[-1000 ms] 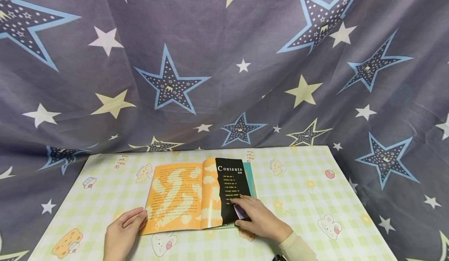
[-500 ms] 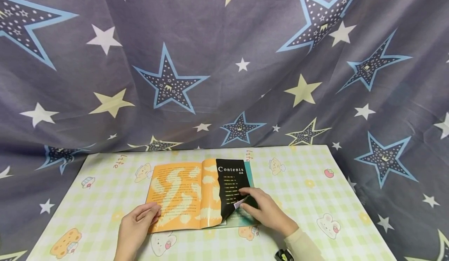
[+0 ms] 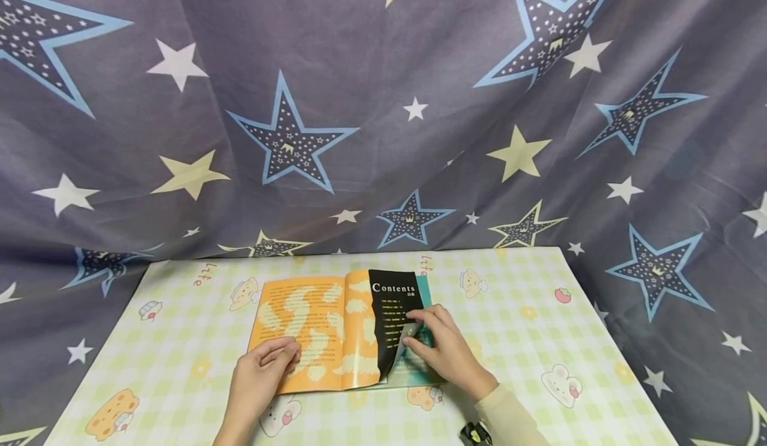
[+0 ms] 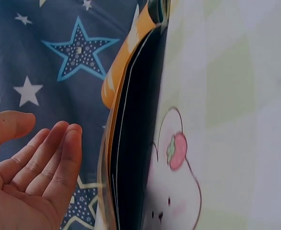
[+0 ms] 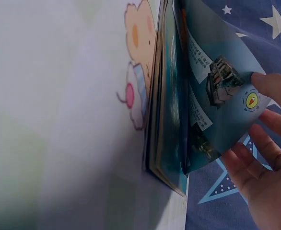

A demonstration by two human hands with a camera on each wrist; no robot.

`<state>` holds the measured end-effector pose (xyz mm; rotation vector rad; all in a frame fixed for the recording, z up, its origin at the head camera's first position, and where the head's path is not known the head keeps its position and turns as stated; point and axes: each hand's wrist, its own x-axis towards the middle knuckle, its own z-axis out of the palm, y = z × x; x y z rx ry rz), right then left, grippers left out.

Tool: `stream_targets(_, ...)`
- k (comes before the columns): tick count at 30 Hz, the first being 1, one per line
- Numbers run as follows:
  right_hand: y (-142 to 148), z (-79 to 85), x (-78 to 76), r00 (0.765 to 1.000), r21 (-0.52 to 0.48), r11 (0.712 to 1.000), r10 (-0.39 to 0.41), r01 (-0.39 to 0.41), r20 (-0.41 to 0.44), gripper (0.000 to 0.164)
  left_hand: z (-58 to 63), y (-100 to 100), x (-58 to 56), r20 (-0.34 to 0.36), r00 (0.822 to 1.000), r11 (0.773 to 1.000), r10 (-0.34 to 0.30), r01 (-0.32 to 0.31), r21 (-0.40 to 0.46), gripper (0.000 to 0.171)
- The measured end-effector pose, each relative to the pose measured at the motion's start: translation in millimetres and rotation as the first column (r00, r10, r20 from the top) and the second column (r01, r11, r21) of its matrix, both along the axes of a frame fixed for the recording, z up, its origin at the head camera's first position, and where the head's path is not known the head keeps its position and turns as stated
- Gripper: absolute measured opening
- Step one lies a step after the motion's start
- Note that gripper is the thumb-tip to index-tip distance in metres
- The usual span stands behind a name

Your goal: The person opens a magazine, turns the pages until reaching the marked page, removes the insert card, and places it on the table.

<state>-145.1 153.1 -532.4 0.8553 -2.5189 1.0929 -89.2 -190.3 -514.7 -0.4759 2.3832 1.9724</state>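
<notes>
An open magazine lies on the table, its left page orange with pale yellow shapes. The right side shows a black "Contents" page, its lower right corner lifted and curled over a teal page. My right hand pinches that corner between thumb and fingers. Seen in the right wrist view, the underside of the lifted page is teal-grey with pictures and a round yellow mark. My left hand is over the lower left of the orange page, fingers extended; whether it touches the paper I cannot tell.
The table wears a green-checked cloth with cartoon prints. A dark curtain with stars hangs behind and at the sides. A small black object lies by the right sleeve at the front edge.
My left hand has moved right, from the magazine's left edge onto the orange page. My right hand has raised the black page's lower corner further, baring more of the teal page.
</notes>
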Motion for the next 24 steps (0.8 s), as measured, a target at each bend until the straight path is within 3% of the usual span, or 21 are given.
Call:
stream_targets(9, -9.6, 1.1, 0.7, 1.0, -0.063, 0.998, -0.029, 0.029, -0.003, 0.058, 2.5, 17.4, -5.4, -0.059, 0.997, 0.998, -0.051, 0.053, 0.042, 0.027)
stream_targets(17, -14.2, 2.3, 2.4, 0.995, 0.029, 0.994, -0.101, 0.102, -0.024, 0.055, 7.3, 33.2, -10.5, -0.095, 0.992, 0.993, -0.079, 0.087, 0.084, 0.028)
stream_targets(24, -15.3, 0.2, 3.4, 0.999, -0.039, 0.999, -0.03, 0.031, 0.01, 0.05, 9.9, 43.8, -14.8, -0.094, 0.992, 0.988, -0.089, 0.1, 0.118, 0.028)
